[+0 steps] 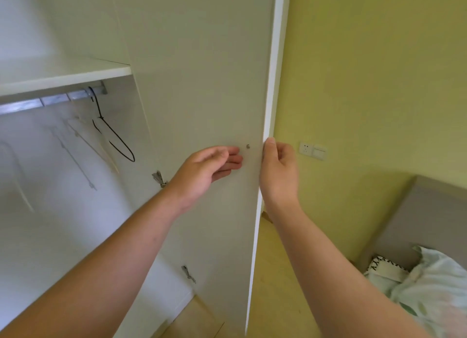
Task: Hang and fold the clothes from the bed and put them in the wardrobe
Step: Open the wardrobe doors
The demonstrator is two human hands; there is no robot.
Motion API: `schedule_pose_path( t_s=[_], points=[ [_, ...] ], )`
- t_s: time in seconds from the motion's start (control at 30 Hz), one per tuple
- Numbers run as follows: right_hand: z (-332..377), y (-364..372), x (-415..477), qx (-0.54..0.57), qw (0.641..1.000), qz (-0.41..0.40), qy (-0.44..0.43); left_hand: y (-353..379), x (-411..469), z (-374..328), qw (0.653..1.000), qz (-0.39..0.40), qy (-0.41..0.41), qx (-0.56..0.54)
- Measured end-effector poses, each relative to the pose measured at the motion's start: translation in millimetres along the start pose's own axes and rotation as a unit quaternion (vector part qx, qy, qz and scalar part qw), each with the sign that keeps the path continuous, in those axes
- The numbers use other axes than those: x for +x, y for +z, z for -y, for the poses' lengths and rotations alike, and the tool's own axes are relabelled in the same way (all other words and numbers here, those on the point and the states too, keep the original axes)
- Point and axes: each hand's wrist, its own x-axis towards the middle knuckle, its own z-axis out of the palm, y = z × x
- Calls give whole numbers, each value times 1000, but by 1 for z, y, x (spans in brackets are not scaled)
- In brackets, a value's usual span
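Observation:
The white wardrobe door (202, 85) stands open in front of me, its inner face toward me. My left hand (209, 171) lies flat with straight fingers against that inner face, just left of a small screw (248, 146). My right hand (278, 168) grips the door's outer edge, thumb on the near side. Inside the wardrobe a metal rail (50, 101) under a shelf (63, 77) carries a black wire hanger (113, 135) and several pale hangers (83, 140). Pale green clothes (434, 287) lie on the bed at the lower right.
A yellow-green wall (379, 85) with a socket and switch (312, 150) is to the right. The bed's grey headboard (417, 216) leans against it. Door hinges (158, 178) sit on the wardrobe's side panel. A wooden floor (273, 274) shows below the door.

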Motion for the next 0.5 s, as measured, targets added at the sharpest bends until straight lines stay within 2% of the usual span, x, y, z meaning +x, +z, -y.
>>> schedule_pose_path(
  t_s=[0.1, 0.17, 0.23, 0.37, 0.5],
  points=[
    [1, 11, -22, 9, 993, -80, -86, -10, -8, 3, 1000, -8, 9, 7],
    [6, 24, -43, 24, 985, -63, -156, -23, -16, 6, 999, -36, 12, 28],
    [12, 44, -65, 44, 982, 18, -183, -43, -27, 11, 996, -71, 8, 50],
    [10, 102, -101, 56, 969, 193, -145, -99, -61, 15, 981, -164, -6, 101],
    [1, 165, -137, 53, 946, 302, -108, -170, -113, 15, 939, -301, -17, 165]
  ],
)
